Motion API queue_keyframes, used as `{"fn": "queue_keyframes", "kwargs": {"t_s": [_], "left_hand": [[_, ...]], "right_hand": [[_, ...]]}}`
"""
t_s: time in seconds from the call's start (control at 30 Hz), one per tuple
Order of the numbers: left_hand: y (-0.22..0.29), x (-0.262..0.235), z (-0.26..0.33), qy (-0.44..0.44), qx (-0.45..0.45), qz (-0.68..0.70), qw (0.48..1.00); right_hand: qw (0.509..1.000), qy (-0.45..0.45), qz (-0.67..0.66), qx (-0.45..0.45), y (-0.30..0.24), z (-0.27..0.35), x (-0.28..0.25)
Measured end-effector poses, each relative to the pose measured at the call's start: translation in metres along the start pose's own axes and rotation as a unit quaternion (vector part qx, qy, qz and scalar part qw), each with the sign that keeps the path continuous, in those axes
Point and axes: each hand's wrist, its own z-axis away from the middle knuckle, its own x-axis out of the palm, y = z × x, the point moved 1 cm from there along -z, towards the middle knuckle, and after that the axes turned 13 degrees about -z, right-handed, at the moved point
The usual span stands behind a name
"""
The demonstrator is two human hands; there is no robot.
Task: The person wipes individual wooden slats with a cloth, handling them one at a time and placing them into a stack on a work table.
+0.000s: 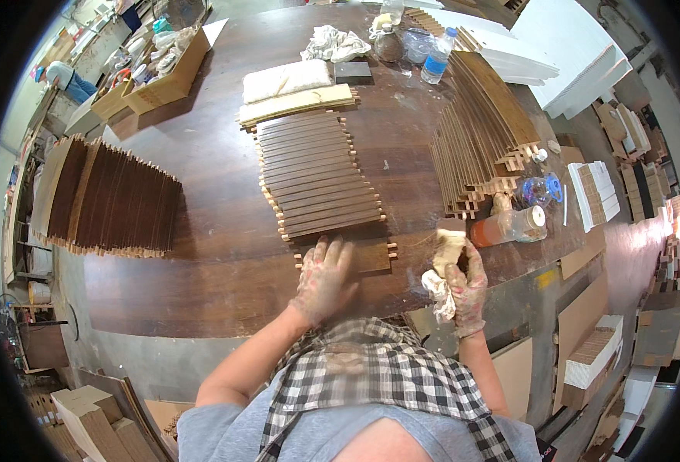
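Head view, with clock directions taken from the middle of the picture: a dark brown flat wooden slat with pale dowel pins at its ends lies on the dark brown wooden worktop just below centre, toward 5 o'clock. The left hand, at 6 to 7 o'clock, is spread with fingers extended over the slat's left part; it is blurred, so I cannot tell how hard it presses. The right hand, at 4 o'clock, is curled around a crumpled cream cloth, with a white rag hanging beside it.

At 12 o'clock stands a close row of brown slats with pale pins; at 3 o'clock, near the right hand, is a clear bottle of orange liquid.

The step looks like wiping down the slat. To do it well, steady it with a flat palm clear of the pins, fold the cloth into a smooth pad, stroke evenly along the grain, and keep loose rag ends from snagging the pins or nudging the bottle.
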Motion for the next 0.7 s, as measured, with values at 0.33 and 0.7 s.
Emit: {"fn": "queue_keyframes", "kwargs": {"t_s": [0.33, 0.7], "left_hand": [[-0.004, -0.021, 0.019, -0.046, -0.04, 0.104, 0.993], [-0.012, -0.049, 0.031, 0.016, -0.088, 0.071, 0.993]], "right_hand": [[0.957, -0.155, 0.235, -0.062, -0.027, -0.003, 0.003], [0.847, -0.3, 0.436, -0.055, -0.063, -0.006, 0.055]]}}
